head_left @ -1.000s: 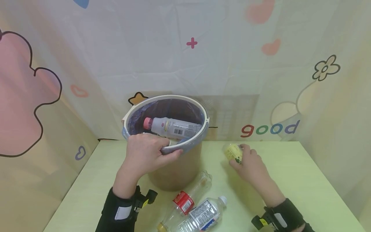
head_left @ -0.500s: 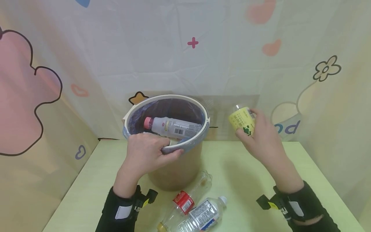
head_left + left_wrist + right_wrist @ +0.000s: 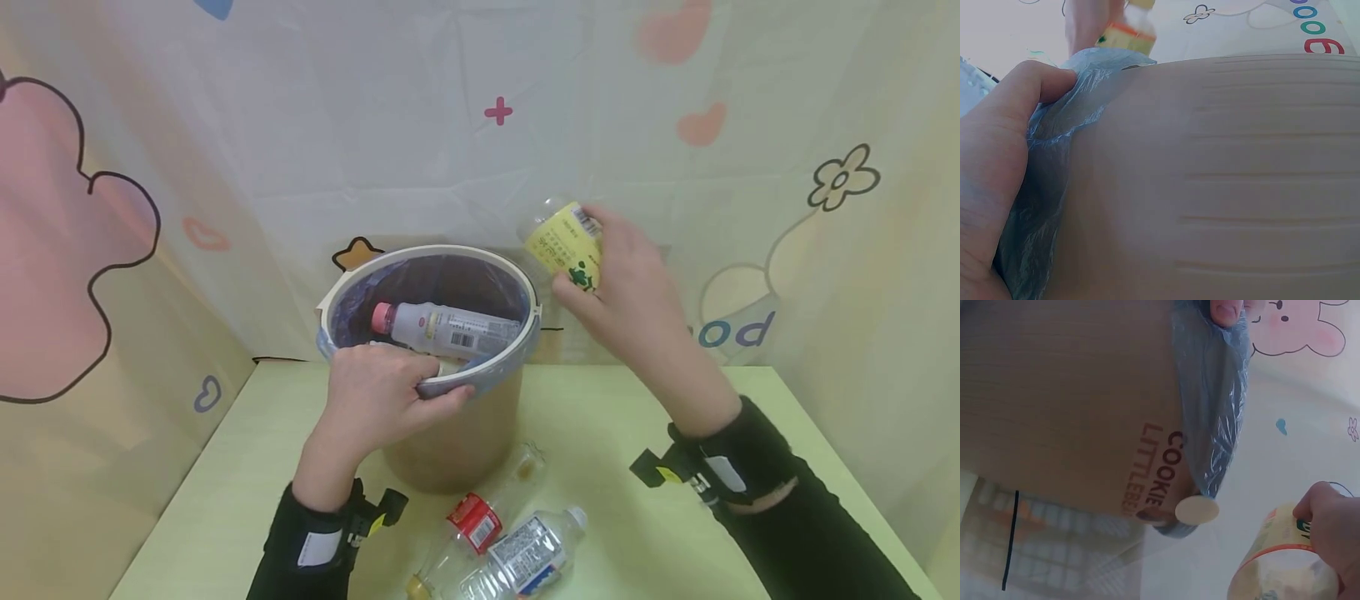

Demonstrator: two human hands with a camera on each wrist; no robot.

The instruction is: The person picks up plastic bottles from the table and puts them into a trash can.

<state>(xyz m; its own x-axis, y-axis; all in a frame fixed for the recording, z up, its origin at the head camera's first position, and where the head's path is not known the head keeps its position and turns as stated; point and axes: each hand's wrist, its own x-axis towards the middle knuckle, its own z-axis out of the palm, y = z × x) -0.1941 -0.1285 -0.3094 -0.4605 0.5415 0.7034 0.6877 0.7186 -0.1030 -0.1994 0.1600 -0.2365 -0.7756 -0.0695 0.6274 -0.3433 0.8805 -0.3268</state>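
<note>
A tan trash can with a white rim and a blue plastic liner stands on the table. My left hand grips its near rim, fingers over the edge and thumb outside. Inside lies a pale bottle with a pink cap. My right hand holds a clear plastic bottle with a yellow label, in the air just beyond the can's right rim. In the right wrist view that bottle is tilted, thumb on its label.
Two clear plastic bottles lie on the table in front of the can: one with a red label, overlapped by one with a white and blue label. A printed curtain hangs behind the pale table.
My right hand has lifted the yellow-labelled bottle off the table and carried it up and left, close to the can's rim. My left hand stays on the rim.
</note>
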